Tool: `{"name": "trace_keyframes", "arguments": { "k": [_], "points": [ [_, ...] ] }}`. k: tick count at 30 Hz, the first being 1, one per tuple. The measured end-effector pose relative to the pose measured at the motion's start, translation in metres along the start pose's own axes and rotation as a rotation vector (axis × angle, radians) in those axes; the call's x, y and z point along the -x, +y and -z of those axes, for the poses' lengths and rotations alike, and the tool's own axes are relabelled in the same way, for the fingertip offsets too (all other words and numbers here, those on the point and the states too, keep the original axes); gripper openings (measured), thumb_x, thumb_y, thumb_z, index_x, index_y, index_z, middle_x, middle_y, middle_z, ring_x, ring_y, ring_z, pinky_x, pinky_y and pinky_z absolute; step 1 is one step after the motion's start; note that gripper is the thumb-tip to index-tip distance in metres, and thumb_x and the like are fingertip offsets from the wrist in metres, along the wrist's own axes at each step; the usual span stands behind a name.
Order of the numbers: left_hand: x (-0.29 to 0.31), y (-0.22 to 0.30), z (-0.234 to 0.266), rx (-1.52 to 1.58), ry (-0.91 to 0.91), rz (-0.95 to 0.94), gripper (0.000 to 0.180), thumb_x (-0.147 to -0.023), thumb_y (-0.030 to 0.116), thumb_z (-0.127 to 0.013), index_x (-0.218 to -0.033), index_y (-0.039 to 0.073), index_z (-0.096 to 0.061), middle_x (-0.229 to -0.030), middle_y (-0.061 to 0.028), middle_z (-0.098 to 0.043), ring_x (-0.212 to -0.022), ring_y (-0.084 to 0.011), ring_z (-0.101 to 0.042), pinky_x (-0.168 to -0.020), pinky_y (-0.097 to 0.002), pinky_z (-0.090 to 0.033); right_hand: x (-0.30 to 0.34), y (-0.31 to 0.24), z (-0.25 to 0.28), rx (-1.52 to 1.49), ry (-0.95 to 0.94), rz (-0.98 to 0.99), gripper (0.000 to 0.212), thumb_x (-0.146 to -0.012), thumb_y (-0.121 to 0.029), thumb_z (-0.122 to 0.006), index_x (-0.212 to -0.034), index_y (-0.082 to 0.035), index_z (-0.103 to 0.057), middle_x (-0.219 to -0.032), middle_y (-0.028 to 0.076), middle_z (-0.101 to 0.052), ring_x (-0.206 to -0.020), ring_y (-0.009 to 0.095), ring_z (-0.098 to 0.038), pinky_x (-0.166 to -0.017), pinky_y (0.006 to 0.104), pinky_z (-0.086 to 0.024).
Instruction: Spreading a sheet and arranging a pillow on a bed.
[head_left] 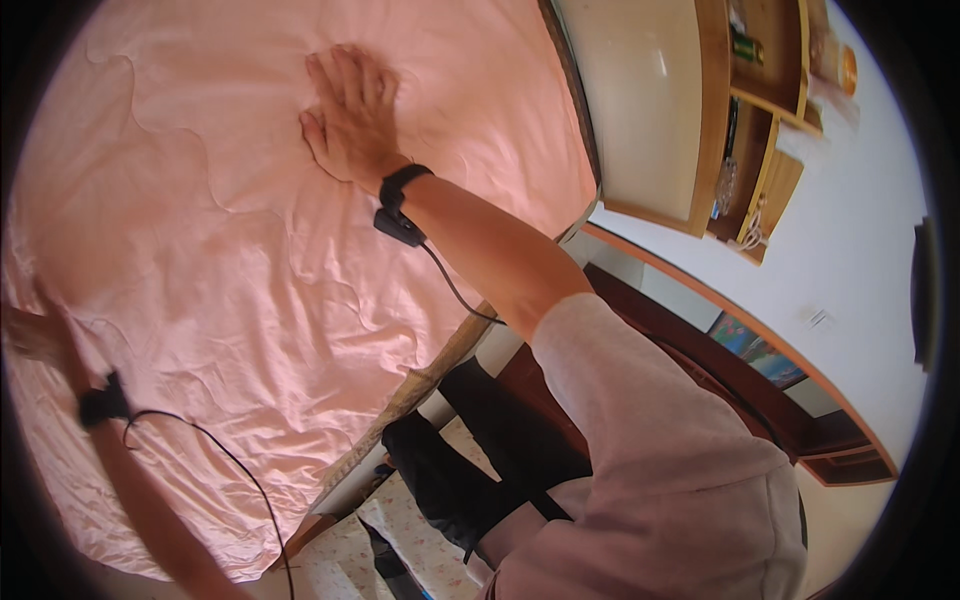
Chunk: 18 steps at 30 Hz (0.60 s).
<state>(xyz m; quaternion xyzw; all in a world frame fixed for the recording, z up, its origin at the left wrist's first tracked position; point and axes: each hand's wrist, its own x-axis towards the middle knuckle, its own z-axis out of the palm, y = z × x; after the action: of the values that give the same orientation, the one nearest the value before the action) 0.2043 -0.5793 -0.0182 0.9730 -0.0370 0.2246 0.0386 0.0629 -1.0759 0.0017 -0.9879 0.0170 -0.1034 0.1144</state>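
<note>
A pink, satiny bed sheet (255, 150) covers the bed, smoother toward the far side and bunched into fine wrinkles near the front left. My right hand (355, 115) presses flat on it at the far middle, palm down with fingers apart. At the left rim, my left hand (45, 335) reaches over the sheet. Its fingers look stretched out, though the picture's edge partly cuts them off. Neither hand shows anything gripped. Each wrist wears a black strap with a cable, and a small black box sits on the right strap.
Along the bed's right side stands a pale cabinet (645, 100) with wooden open shelves (765, 60) holding small items. A doorway lies behind my right arm, with a colourful picture (760, 345) beyond. My legs in black trousers (455, 475) stand against the bed's edge, above a patterned floor.
</note>
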Motion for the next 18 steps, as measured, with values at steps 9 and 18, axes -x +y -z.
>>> {"name": "trace_keyframes", "arguments": {
  "k": [9, 18],
  "points": [
    [0.338, 0.307, 0.289, 0.590, -0.923, -0.246, 0.084, -0.073, 0.022, -0.081, -0.146, 0.011, -0.042, -0.149, -0.0175, -0.036, -0.138, -0.0397, -0.034, -0.115, -0.0552, -0.029, 0.104, 0.049, 0.107, -0.282, 0.157, -0.120, 0.056, -0.083, -0.007, -0.069, -0.135, -0.002, -0.050, -0.134, 0.020, -0.051, -0.123, 0.038, -0.046, -0.106, 0.0466, -0.036],
    [0.391, 0.306, 0.301, 0.350, -0.857, -0.292, 0.066, -0.076, 0.007, -0.070, -0.139, 0.010, -0.049, -0.141, -0.0181, -0.045, -0.133, -0.0370, -0.042, -0.111, -0.0516, -0.037, 0.389, 0.305, 0.192, -0.460, 0.563, -1.487, 0.063, -0.084, -0.037, -0.080, -0.120, 0.010, -0.059, -0.114, 0.020, -0.064, -0.103, 0.031, -0.062, -0.089, 0.0362, -0.049]
  ]
}}
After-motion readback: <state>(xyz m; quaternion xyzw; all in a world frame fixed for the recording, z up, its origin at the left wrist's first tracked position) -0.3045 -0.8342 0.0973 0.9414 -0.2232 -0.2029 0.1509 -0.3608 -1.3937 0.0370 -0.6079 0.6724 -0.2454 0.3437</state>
